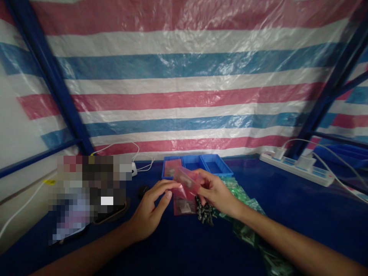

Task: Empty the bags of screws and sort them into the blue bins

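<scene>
My right hand [215, 190] pinches the right edge of a small pink see-through plastic bag [186, 182], held up above the table. My left hand [151, 209] reaches to the bag's left side with fingers stretched out and thumb apart; its fingertips meet the bag's edge. Below lies another pink bag [184, 207] with something small and pale inside. Beside that bag, under my right hand, is a pile of small black parts [204, 214] that look like screws or knobs. Green see-through bags [234, 187] run along beneath my right forearm.
Behind my hands stands a blue three-part tray [217, 165], with pink bags [171, 164] in its left part. A white power strip [299, 168] with plugs lies at the right. A round black object [143, 190] sits left. Blurred-out items [94, 191] occupy the far left.
</scene>
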The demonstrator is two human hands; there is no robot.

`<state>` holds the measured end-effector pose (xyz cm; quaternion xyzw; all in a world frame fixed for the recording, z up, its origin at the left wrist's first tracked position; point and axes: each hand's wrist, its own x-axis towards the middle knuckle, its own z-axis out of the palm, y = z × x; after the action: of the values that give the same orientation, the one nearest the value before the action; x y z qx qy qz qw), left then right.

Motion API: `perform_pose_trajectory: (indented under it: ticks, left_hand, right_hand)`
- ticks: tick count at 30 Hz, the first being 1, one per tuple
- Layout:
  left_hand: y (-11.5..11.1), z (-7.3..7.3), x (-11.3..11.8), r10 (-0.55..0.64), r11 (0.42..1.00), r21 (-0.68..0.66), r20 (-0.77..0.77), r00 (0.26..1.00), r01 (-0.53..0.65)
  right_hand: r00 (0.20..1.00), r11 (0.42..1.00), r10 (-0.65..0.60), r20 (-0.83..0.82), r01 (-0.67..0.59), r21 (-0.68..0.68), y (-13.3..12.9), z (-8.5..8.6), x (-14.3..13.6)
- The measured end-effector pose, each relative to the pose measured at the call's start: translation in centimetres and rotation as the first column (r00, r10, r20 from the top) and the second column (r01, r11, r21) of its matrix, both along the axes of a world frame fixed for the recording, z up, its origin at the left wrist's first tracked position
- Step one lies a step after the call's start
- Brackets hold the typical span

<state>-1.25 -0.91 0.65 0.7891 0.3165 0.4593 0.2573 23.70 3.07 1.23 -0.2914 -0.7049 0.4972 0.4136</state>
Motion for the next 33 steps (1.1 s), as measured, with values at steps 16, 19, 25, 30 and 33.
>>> perform_pose_trajectory:
  ticks: [16,19,25,30,33]
  left_hand:
    - [0.79,-0.97,-0.22,0.077,0.997,-0.001,-0.067,0.995,-0.077]
    - [0.85,-0.93,-0.22,0.105,0.993,0.065,-0.082,0.991,-0.1]
    - [0.74,-0.48,-0.17,0.223,0.961,0.159,0.036,0.974,-0.226]
    - [0.76,-0.56,0.01,0.268,0.953,0.138,0.034,0.963,-0.27]
    - [0.67,-0.48,0.09,0.24,0.961,0.136,0.016,0.971,-0.24]
  right_hand:
    - [0.978,0.981,-0.194,-0.075,0.191,-0.041,0.0,0.01,-0.12]
    - [0.982,0.983,-0.183,-0.039,0.184,0.022,0.24,-0.05,0.2]
    - [0.983,0.977,-0.14,0.116,0.118,0.177,-0.19,-0.02,0.12]
    - [0.976,0.954,-0.146,0.165,0.095,0.284,-0.41,0.18,0.15]
    - [0.972,0.926,-0.147,0.184,0.069,0.372,-0.44,0.52,0.23]
